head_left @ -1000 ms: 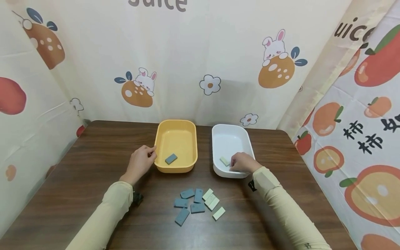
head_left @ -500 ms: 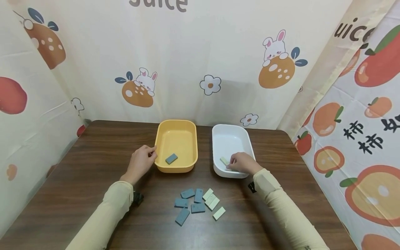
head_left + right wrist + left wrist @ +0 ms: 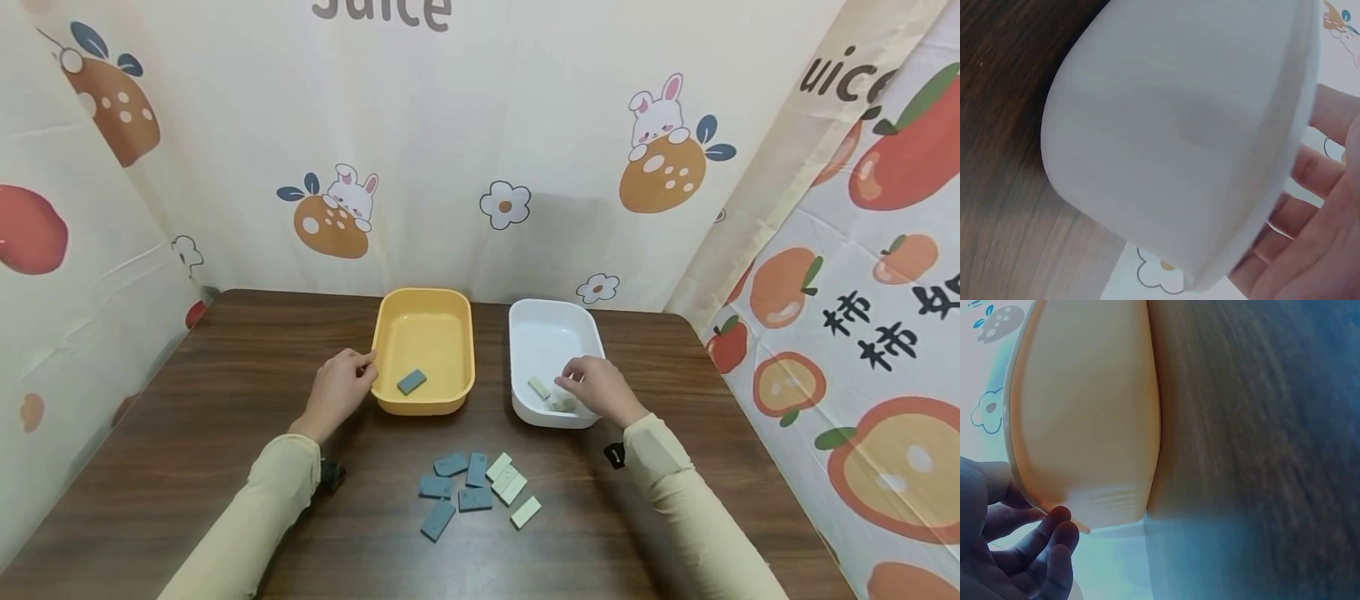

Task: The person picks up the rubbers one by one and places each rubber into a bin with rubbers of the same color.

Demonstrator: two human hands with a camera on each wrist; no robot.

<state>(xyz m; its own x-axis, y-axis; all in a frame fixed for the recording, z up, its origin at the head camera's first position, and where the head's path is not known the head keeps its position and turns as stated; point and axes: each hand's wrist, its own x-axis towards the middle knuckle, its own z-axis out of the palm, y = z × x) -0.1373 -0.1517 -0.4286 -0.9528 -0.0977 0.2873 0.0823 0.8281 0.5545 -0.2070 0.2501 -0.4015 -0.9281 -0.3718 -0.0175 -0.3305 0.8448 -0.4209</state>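
My left hand (image 3: 341, 387) pinches the near left rim of a yellow plastic bin (image 3: 423, 408); the left wrist view shows thumb and fingers at the rim (image 3: 1017, 437). One blue-grey rectangular block (image 3: 412, 382) lies inside that bin. My right hand (image 3: 600, 386) hovers over the near right part of a white plastic bin (image 3: 555, 419), fingers loosely bent and holding nothing. Below the fingertips, a pale green block (image 3: 564, 404), slightly blurred, lies in the white bin beside another pale green block (image 3: 538, 387). The right wrist view shows the bin's outer wall (image 3: 1166, 137), hiding its inside.
In front of the bins, several blue-grey blocks (image 3: 475, 499) lie loose on the brown wooden table (image 3: 300, 533). Several pale green blocks (image 3: 526, 512) lie just right of them. A printed curtain (image 3: 450, 108) hangs behind the table and along both sides.
My right hand has let go of a pale green block in the white bin and risen slightly to the right. The left hand has stayed at the yellow bin's rim.
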